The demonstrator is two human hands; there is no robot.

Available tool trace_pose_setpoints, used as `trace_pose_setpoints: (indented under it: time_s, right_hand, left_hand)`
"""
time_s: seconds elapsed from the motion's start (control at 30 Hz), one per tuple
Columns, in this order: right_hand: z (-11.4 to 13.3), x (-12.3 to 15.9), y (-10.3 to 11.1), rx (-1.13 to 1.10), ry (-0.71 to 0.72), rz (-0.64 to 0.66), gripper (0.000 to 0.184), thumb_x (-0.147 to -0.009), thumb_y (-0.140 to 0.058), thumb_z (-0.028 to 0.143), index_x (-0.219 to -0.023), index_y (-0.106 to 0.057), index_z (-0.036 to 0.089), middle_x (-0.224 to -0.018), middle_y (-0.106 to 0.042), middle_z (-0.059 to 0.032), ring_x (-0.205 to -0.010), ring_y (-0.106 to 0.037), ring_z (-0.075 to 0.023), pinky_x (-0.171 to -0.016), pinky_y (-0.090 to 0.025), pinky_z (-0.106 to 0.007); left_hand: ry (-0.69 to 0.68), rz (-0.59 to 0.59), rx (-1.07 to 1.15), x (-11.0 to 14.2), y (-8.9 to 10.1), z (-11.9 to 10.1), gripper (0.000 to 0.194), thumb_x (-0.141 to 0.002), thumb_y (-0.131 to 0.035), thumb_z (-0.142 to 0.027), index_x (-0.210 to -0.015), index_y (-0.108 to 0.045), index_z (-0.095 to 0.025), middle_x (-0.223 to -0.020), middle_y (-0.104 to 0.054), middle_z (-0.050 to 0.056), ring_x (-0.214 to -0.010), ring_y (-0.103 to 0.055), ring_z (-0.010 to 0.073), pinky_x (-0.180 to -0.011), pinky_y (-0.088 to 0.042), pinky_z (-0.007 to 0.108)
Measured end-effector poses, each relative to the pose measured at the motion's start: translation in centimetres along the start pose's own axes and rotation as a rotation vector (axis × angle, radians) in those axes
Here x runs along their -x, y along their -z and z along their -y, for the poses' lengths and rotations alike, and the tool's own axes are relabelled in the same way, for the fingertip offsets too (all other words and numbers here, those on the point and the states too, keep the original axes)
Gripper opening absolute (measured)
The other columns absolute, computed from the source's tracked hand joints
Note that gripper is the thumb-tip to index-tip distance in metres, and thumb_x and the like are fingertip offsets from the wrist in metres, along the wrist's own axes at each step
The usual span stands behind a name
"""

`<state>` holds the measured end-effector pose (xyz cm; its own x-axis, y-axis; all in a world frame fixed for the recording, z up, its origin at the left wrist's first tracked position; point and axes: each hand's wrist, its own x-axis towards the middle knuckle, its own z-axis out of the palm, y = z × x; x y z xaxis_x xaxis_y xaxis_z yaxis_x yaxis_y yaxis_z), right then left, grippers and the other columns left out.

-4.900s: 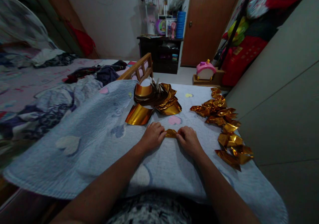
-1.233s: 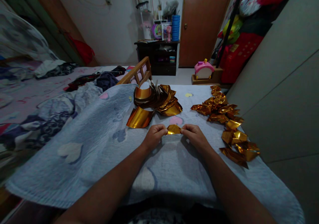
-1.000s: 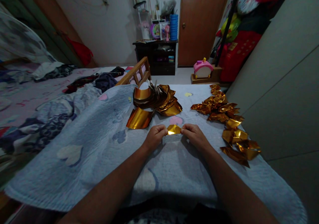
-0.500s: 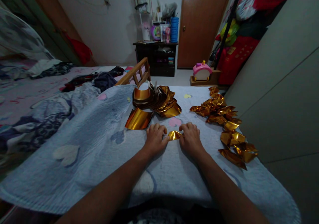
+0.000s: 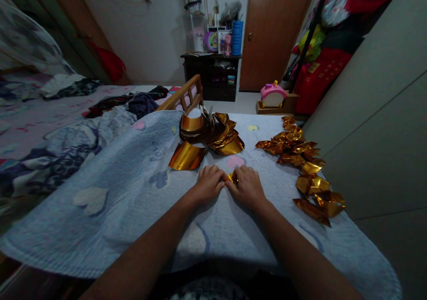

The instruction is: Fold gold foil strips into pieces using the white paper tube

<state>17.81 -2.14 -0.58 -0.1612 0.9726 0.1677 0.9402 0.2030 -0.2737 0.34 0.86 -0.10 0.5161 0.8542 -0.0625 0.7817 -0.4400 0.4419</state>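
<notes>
Between my hands is a small piece of gold foil paper (image 5: 231,178), mostly hidden by my fingers. My left hand (image 5: 210,182) grips its left side, with the fingers curled. On its other side my right hand (image 5: 247,183) is closed too, thumb and fingertips against the foil. Both hands rest low over the blue blanket (image 5: 213,237), close together. Beyond them lies a fanned stack of gold foil sheets (image 5: 222,135), with one curved gold sheet (image 5: 187,156) in front of it. At the right, several folded gold foil pieces (image 5: 312,184) form a loose row.
A wooden rail (image 5: 187,93) stands at the blanket's far left corner. To the left is a bed with crumpled clothes (image 5: 143,105). A pale cabinet (image 5: 376,113) borders the right side. Farther back are a dark shelf (image 5: 211,77) and a pink toy (image 5: 272,96).
My right hand has moved left, closer to my left hand. Less of the gold foil piece shows between them. The view has shifted slightly.
</notes>
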Motion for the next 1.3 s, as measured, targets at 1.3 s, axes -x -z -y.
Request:
trace_pose_setpoints:
  time_s: [1.3]
  right_hand:
    - [-5.0,0.4,0.9,-0.269,-0.037,-0.054,0.021,-0.082,-0.046,0.012,-0.097,-0.058,0.019,-0.101,-0.060,-0.0090,-0.098,-0.049,-0.0247,-0.086,-0.036,-0.036]
  left_hand:
    - [-0.080,-0.017,0.056,0.5,0.3,0.3,0.017,-0.088,-0.062,-0.030,-0.104,-0.064,-0.023,-0.111,-0.059,0.005,-0.111,-0.048,0.0257,-0.100,-0.034,0.041]
